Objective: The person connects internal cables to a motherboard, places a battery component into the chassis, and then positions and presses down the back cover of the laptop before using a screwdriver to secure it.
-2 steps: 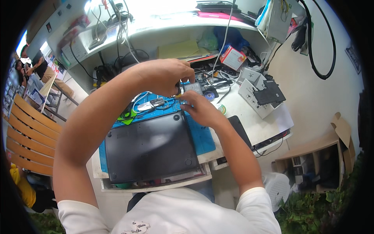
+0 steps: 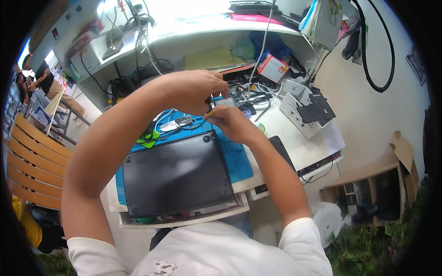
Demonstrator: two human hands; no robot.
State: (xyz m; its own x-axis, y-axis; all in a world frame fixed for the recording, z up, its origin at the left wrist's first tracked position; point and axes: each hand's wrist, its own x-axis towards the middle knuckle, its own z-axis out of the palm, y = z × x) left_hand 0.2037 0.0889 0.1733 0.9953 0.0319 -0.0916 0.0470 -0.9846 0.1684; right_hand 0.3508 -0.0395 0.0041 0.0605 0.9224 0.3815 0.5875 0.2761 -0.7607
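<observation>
My left hand [image 2: 195, 89] reaches over the far side of the bench, fingers curled round something small and dark that I cannot make out. Just below it, my right hand [image 2: 230, 122] pinches a small yellow piece [image 2: 209, 113] whose kind does not show. The two hands nearly meet. In front of them a black laptop [image 2: 177, 175] lies bottom side up on a blue work mat [image 2: 238, 161]. Between laptop and left forearm are a white-and-black stick-shaped item [image 2: 177, 123] and a bright green piece [image 2: 148, 141]. A clear grey case [image 2: 222, 102] sits behind my right fingers.
Cables and small parts crowd the bench's back, beside a blue-centred spool [image 2: 247, 112]. To the right stand an open white box [image 2: 294, 112] with a black flat part [image 2: 317, 108] on it, and a dark tablet-like slab [image 2: 282, 152]. A wooden slatted chair [image 2: 37, 161] is at left.
My right hand has shifted slightly left, its fingertips now closer together on the yellow piece under my left hand. The left hand stays nearly in place; the whole view has shifted a little.
</observation>
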